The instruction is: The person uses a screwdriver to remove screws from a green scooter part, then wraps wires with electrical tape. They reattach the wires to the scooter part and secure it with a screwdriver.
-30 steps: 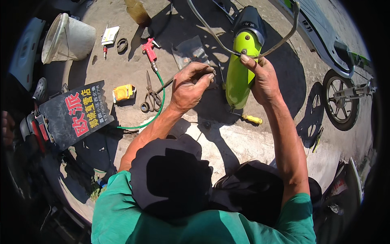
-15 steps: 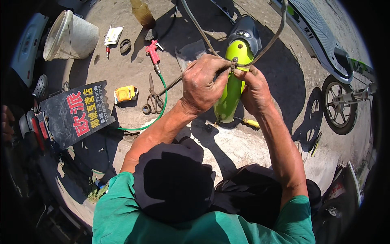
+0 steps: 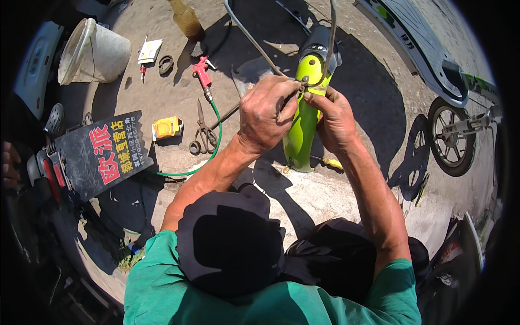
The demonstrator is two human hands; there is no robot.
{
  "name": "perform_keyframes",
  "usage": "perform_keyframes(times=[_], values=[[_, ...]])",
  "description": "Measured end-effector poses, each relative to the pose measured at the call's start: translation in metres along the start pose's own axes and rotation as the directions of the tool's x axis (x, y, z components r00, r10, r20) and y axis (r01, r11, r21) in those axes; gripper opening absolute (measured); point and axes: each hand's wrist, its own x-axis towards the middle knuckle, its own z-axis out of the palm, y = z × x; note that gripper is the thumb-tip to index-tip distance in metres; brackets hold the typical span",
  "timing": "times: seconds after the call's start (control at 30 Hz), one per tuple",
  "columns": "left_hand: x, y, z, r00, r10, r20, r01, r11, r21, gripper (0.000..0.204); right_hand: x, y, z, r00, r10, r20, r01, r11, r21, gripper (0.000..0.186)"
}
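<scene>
Grey cable [image 3: 260, 46] now raised between both hands, above the lime-green scooter panel [image 3: 301, 124]. Left hand [image 3: 266, 115] clenched on it, right hand [image 3: 335, 116] pinching its end fitting; a second ago they were lower. Scissors [image 3: 202, 131] left of hands.

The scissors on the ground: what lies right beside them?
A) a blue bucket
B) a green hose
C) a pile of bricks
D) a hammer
B: the scissors lie on the concrete with a thin green hose curving down right next to them from a red air nozzle; no blue bucket, hammer or bricks show nearby.
</scene>
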Motion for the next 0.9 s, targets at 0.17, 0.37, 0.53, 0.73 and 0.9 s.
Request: perform_keyframes(times=[0.17, 0.37, 0.53, 0.73, 0.9], values=[[-0.005, -0.003, 0.002, 0.995, -0.101, -0.018, 0.098, 0.986, -0.131, 0.022, 0.000, 0.001, 0.001, 1.000, -0.022, 0.001, 0.022, 0.999, -0.030, 0.027], [-0.003, -0.002, -0.001, 0.991, -0.122, -0.047, 0.115, 0.986, -0.117, 0.022, -0.001, 0.001, 0.004, 0.996, -0.088, -0.003, 0.086, 0.982, -0.168, 0.031], [-0.002, -0.001, -0.001, 0.992, -0.115, -0.048, 0.113, 0.993, -0.044, 0.024, -0.003, -0.002, 0.004, 0.995, -0.102, 0.021, 0.104, 0.962, -0.253, 0.032], [-0.003, 0.001, 0.000, 0.991, -0.125, -0.040, 0.122, 0.991, -0.061, 0.025, -0.005, -0.006, 0.006, 0.995, -0.100, 0.018, 0.101, 0.962, -0.254, 0.031], [-0.011, -0.001, 0.005, 0.978, -0.202, -0.057, 0.192, 0.970, -0.149, 0.024, -0.007, -0.006, 0.010, 0.994, -0.107, -0.001, 0.103, 0.959, -0.266, 0.030]])
